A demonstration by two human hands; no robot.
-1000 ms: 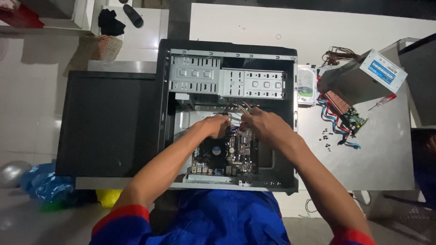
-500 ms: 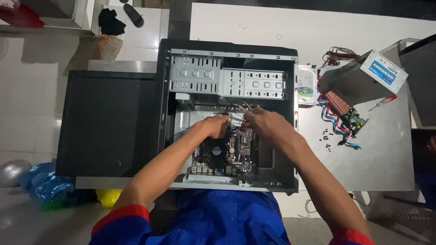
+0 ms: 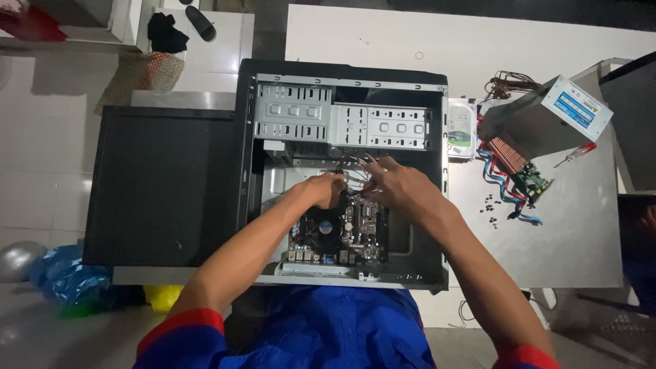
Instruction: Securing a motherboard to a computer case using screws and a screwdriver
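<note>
Both hands [image 3: 362, 188] crowd thin wires [image 3: 355, 167] inside the case [image 3: 441, 205].

1 head camera looks straight down, fairly near, onto the open computer case [image 3: 342, 171].

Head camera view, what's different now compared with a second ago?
Very little. Both hands stayed inside the open computer case, over the thin wires at the motherboard's upper edge. The right hand spread its fingers slightly; the left hand stayed curled there. The power supply, hard drive and screws did not move.
</note>
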